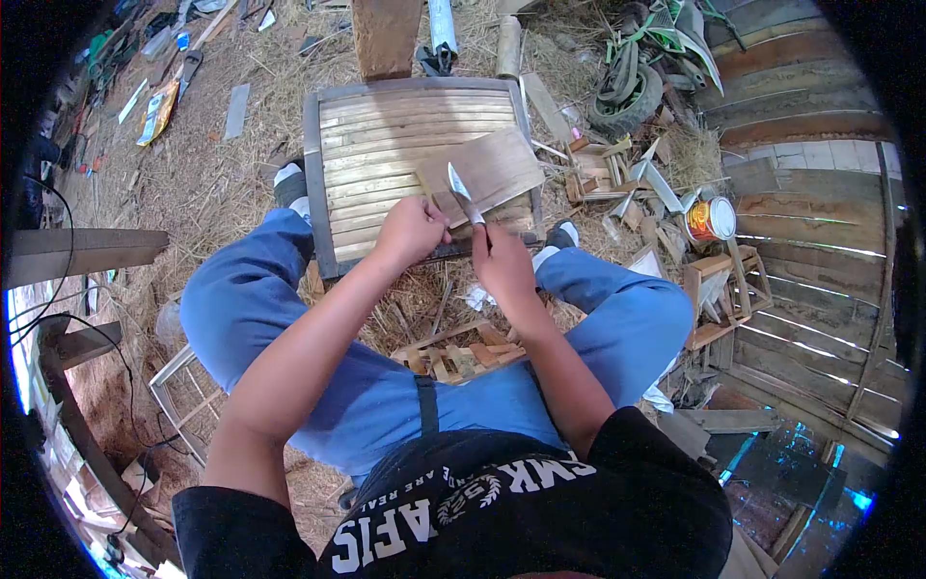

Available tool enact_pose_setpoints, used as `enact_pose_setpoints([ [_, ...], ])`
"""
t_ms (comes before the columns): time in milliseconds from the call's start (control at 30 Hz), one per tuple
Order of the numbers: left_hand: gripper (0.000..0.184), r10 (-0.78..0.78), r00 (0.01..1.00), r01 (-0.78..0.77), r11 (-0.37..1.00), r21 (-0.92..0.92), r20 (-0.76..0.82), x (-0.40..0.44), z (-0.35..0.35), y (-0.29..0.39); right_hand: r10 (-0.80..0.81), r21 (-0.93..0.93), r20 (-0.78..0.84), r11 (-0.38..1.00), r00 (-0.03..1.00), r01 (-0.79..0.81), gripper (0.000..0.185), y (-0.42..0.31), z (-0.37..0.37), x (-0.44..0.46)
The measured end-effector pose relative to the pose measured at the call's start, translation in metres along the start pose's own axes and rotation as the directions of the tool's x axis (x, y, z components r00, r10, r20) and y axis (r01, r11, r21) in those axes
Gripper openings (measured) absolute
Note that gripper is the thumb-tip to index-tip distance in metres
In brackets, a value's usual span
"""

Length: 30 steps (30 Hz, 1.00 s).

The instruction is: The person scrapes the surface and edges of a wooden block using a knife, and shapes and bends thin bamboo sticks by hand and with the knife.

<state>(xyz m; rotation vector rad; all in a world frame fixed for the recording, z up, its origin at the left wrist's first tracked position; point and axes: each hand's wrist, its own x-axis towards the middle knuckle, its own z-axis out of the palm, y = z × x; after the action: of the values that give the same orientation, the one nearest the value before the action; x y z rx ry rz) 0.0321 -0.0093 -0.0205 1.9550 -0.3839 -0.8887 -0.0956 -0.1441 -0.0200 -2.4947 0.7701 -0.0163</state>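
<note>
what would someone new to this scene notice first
Probably the bright knife in the right hand, its blade against a flat wooden board in the middle of the view, with the left hand close by. The board lies on a dark-framed slatted panel between the person's knees. Off to the right, a colourful tin stands out among wood scraps.

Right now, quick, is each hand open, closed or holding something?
Left hand: fingers curled by the flat brown wooden board; whether it grips anything can't be told.
Right hand: closed, holding the pointed silver-bladed knife.
</note>
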Motion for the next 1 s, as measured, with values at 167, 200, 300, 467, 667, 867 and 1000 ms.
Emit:
enact_pose_setpoints([
  [167, 0.018, 0.032, 0.999, -0.031, 0.999, 0.028, -0.034, -0.001, 0.001, -0.001, 0.184, 0.139, -0.001, 0.974, 0.983, -0.182, 0.036, -0.004, -0.023, 0.017],
  [200, 0.017, 0.014, 0.999, -0.013, 1.0, 0.018, -0.031, -0.001, 0.001, 0.0, 0.181, 0.137, 0.0, 0.974, 0.984, -0.179, 0.036, -0.003, -0.017, 0.014],
  [300, 0.017, -0.025, 1.0, 0.025, 1.0, 0.012, -0.01, -0.002, -0.002, 0.007, 0.008, 0.047, -0.03, 0.999, 1.0, -0.006, 0.036, -0.009, 0.0, -0.001],
  [467, 0.019, -0.005, 1.0, 0.005, 1.0, 0.029, 0.008, 0.004, -0.001, -0.002, 0.092, 0.175, -0.043, 0.981, 0.995, -0.083, 0.035, 0.009, -0.005, 0.019],
  [667, 0.015, -0.007, 1.0, 0.007, 1.0, -0.017, 0.022, 0.006, 0.001, -0.003, 0.03, 0.037, 0.055, 0.999, 0.998, -0.032, 0.035, -0.015, -0.008, -0.001],
  [867, 0.014, -0.038, 0.998, 0.038, 0.999, -0.003, 0.041, 0.001, -0.002, 0.002, 0.111, 0.138, -0.076, 0.985, 0.991, -0.1, 0.036, 0.012, -0.011, 0.022],
  [1000, 0.013, -0.036, 0.999, 0.037, 0.999, -0.016, 0.031, 0.002, -0.001, 0.004, 0.077, 0.101, -0.019, 0.992, 0.997, -0.075, 0.037, 0.005, -0.012, 0.012],
])
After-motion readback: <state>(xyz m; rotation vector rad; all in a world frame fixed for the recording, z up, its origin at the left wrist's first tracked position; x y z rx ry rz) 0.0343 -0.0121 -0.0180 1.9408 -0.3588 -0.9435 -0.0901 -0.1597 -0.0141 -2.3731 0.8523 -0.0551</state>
